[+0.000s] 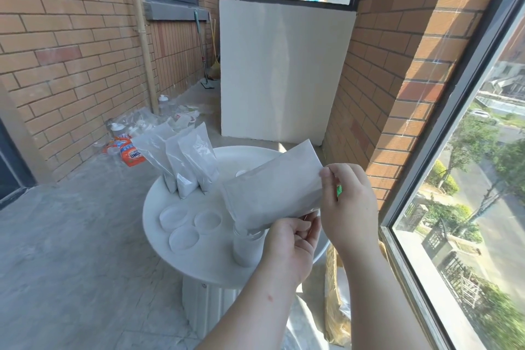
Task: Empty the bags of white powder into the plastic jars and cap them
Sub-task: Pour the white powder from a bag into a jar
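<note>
Left hand (287,244), right hand (350,204) on bag (272,190) above edge-side jar (245,248)

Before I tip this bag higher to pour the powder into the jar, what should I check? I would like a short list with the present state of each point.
1. Aim: ok. The bag slopes down, its low corner at the mouth of the jar.
2. Lower grip: ok. The left hand holds the lower edge beside the jar.
3. Upper grip: ok. The right hand pinches the raised corner.
4. Jar footing: ok. It stands upright on the table.
5. Powder flow and spill: cannot tell; the bag hides the mouth.
6. Cap ready: ok. A lid lies left of the jar.
</note>
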`<action>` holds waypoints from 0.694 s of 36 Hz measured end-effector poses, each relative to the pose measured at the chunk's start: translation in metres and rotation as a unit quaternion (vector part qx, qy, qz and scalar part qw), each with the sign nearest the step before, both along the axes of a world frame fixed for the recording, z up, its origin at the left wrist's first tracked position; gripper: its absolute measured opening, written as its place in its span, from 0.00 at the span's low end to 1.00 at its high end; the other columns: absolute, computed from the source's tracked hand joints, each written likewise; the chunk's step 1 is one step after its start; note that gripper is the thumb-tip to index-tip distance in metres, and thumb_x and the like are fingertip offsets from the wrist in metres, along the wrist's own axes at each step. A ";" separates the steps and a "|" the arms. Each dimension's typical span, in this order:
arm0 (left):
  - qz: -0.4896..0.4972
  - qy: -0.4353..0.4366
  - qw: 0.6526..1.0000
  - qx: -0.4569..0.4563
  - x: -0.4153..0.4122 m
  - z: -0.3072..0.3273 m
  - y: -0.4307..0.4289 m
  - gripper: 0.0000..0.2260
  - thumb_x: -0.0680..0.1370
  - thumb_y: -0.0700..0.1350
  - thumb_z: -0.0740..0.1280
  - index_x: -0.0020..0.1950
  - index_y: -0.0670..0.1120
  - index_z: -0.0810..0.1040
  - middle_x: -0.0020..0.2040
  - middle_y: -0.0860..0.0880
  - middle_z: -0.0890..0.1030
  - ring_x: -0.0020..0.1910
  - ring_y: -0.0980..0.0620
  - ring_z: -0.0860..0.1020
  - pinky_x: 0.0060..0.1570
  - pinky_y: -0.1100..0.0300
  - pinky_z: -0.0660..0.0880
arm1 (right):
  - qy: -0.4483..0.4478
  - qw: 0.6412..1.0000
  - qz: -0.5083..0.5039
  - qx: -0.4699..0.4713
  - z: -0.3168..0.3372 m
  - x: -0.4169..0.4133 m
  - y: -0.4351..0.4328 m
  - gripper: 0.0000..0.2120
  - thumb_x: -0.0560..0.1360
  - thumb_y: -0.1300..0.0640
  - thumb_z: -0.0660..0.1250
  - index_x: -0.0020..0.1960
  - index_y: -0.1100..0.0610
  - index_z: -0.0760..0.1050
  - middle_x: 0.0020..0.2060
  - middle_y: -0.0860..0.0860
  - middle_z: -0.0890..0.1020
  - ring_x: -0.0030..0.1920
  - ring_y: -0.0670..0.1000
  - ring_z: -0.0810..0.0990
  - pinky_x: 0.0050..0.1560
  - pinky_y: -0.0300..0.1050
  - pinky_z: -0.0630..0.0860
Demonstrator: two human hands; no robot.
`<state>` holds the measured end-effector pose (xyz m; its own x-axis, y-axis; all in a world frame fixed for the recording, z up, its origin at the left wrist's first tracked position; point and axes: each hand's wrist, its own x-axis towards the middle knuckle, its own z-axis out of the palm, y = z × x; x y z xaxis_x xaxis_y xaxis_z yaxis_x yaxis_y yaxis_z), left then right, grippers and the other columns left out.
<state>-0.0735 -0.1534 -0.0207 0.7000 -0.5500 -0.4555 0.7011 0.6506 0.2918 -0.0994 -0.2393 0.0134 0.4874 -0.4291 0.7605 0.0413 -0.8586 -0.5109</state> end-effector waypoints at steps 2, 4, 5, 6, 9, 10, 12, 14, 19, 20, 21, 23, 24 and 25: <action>0.000 0.000 1.000 -0.003 0.000 0.000 0.000 0.19 0.73 0.24 0.53 0.55 0.32 0.80 0.50 0.37 0.83 0.54 0.43 0.81 0.53 0.54 0.79 | 0.005 1.000 0.004 -0.003 0.001 0.000 0.000 0.06 0.81 0.59 0.65 0.47 0.57 0.78 0.44 0.46 0.77 0.42 0.51 0.75 0.40 0.53 0.76; 0.004 0.001 1.000 -0.007 0.001 0.000 0.001 0.18 0.73 0.24 0.53 0.53 0.32 0.80 0.48 0.38 0.84 0.52 0.43 0.82 0.52 0.54 0.79 | -0.001 1.000 0.000 -0.005 0.001 -0.001 -0.001 0.06 0.81 0.59 0.64 0.47 0.58 0.79 0.44 0.48 0.77 0.42 0.50 0.75 0.40 0.52 0.75; 0.008 0.002 1.000 -0.008 0.001 0.000 0.001 0.18 0.73 0.23 0.53 0.51 0.33 0.80 0.47 0.38 0.84 0.50 0.43 0.82 0.52 0.53 0.79 | -0.003 1.000 -0.002 -0.002 0.001 -0.002 -0.001 0.06 0.82 0.59 0.64 0.48 0.57 0.79 0.44 0.48 0.78 0.42 0.50 0.75 0.40 0.51 0.75; 0.011 0.002 1.000 -0.007 0.001 0.000 0.001 0.17 0.73 0.23 0.54 0.51 0.33 0.80 0.46 0.39 0.84 0.50 0.43 0.81 0.52 0.53 0.79 | -0.002 1.000 -0.003 -0.001 0.001 -0.002 -0.001 0.06 0.82 0.59 0.64 0.48 0.57 0.79 0.44 0.48 0.78 0.42 0.49 0.74 0.40 0.51 0.75; 0.013 0.003 1.000 -0.006 0.001 0.000 0.001 0.18 0.73 0.23 0.54 0.52 0.33 0.80 0.48 0.38 0.83 0.50 0.42 0.81 0.55 0.51 0.79 | 0.005 1.000 0.001 -0.013 0.000 -0.002 -0.002 0.06 0.81 0.60 0.64 0.48 0.58 0.79 0.44 0.48 0.78 0.42 0.50 0.75 0.40 0.51 0.74; 0.014 0.002 1.000 -0.004 0.000 0.000 0.001 0.18 0.73 0.23 0.54 0.52 0.32 0.80 0.48 0.38 0.83 0.51 0.42 0.81 0.55 0.51 0.79 | 0.002 1.000 0.000 -0.016 0.000 -0.001 -0.002 0.06 0.81 0.60 0.65 0.47 0.58 0.79 0.44 0.48 0.78 0.42 0.51 0.75 0.39 0.51 0.74; 0.017 0.003 1.000 0.000 0.001 0.000 0.000 0.18 0.73 0.23 0.54 0.54 0.32 0.80 0.50 0.37 0.83 0.52 0.42 0.81 0.55 0.52 0.79 | 0.000 1.000 -0.001 -0.016 0.000 -0.001 -0.003 0.05 0.81 0.61 0.65 0.48 0.58 0.79 0.44 0.48 0.78 0.42 0.50 0.75 0.40 0.50 0.74; 0.015 0.004 1.000 -0.003 0.001 0.000 0.000 0.19 0.73 0.23 0.53 0.56 0.32 0.79 0.52 0.37 0.82 0.53 0.42 0.81 0.53 0.52 0.79 | 0.007 1.000 0.004 -0.015 0.000 -0.001 -0.003 0.05 0.81 0.61 0.65 0.48 0.57 0.79 0.44 0.48 0.78 0.42 0.50 0.75 0.40 0.49 0.74; 0.008 0.002 1.000 -0.007 -0.002 0.002 0.000 0.20 0.73 0.24 0.53 0.56 0.32 0.80 0.52 0.37 0.83 0.51 0.43 0.82 0.50 0.54 0.80 | 0.024 1.000 0.009 0.002 0.000 0.000 -0.002 0.06 0.81 0.59 0.65 0.48 0.57 0.79 0.44 0.46 0.78 0.43 0.50 0.75 0.42 0.49 0.73; 0.006 0.001 1.000 -0.007 -0.003 0.003 0.000 0.20 0.73 0.24 0.53 0.56 0.32 0.80 0.52 0.38 0.83 0.49 0.44 0.83 0.48 0.55 0.81 | 0.027 1.000 0.011 0.004 0.001 0.000 -0.001 0.06 0.81 0.59 0.65 0.48 0.57 0.79 0.44 0.46 0.77 0.43 0.49 0.75 0.42 0.48 0.72; 0.005 0.001 1.000 -0.010 -0.004 0.004 0.000 0.20 0.73 0.24 0.53 0.55 0.33 0.80 0.52 0.38 0.83 0.47 0.45 0.83 0.45 0.55 0.81 | 0.030 0.999 0.012 0.006 0.001 0.000 0.000 0.06 0.81 0.59 0.65 0.48 0.56 0.79 0.44 0.45 0.77 0.43 0.48 0.74 0.42 0.46 0.71; 0.003 0.003 1.000 -0.018 -0.005 0.005 0.000 0.18 0.73 0.24 0.54 0.54 0.33 0.80 0.49 0.39 0.84 0.42 0.46 0.85 0.41 0.56 0.82 | 0.040 0.999 0.013 0.010 0.001 0.000 0.000 0.06 0.81 0.59 0.65 0.48 0.56 0.79 0.44 0.44 0.76 0.42 0.45 0.73 0.41 0.43 0.68; 0.003 0.004 1.000 -0.024 -0.005 0.005 0.001 0.18 0.73 0.25 0.54 0.53 0.33 0.80 0.48 0.39 0.84 0.40 0.46 0.85 0.39 0.56 0.82 | 0.045 0.999 0.015 0.012 0.001 0.000 0.000 0.06 0.81 0.59 0.65 0.48 0.55 0.79 0.44 0.43 0.76 0.42 0.45 0.73 0.41 0.42 0.67; 0.003 0.005 1.000 -0.029 -0.005 0.005 0.001 0.17 0.74 0.25 0.55 0.53 0.33 0.80 0.46 0.39 0.84 0.38 0.47 0.85 0.38 0.56 0.82 | 0.048 0.999 0.018 0.016 0.001 -0.001 0.000 0.06 0.81 0.58 0.65 0.48 0.55 0.79 0.44 0.43 0.76 0.42 0.44 0.72 0.41 0.42 0.67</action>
<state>-0.0786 -0.1522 -0.0158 0.6995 -0.5708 -0.4300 0.6992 0.6710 0.2467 -0.1004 -0.2391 0.0145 0.5730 -0.4338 0.6954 0.0214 -0.8403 -0.5418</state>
